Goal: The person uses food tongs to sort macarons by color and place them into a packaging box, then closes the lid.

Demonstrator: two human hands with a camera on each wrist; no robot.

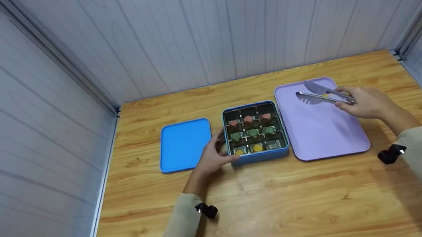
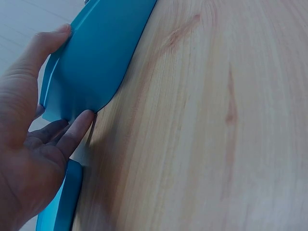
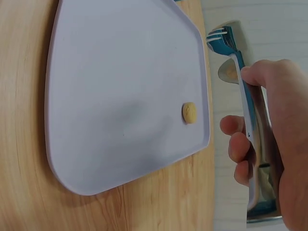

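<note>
A blue tin box (image 1: 283,133) at the table's middle has compartments with red, green and yellow round cakes. My left hand (image 1: 223,148) rests against its left front corner, thumb along the side wall and straight fingers (image 2: 79,127) touching the blue box (image 2: 96,57). My right hand (image 1: 347,98) grips metal tongs (image 1: 319,95) above the far part of a lilac tray (image 1: 323,133). In the right wrist view one small yellow cake (image 3: 189,112) lies on the lilac tray (image 3: 120,96) near its edge, beside the tongs (image 3: 245,110) held by my right hand (image 3: 240,113).
A blue lid (image 1: 185,144) lies flat left of the box. The wooden table (image 1: 278,207) is boxed in by grey panel walls on the left, back and right. Bare wood stretches along the front.
</note>
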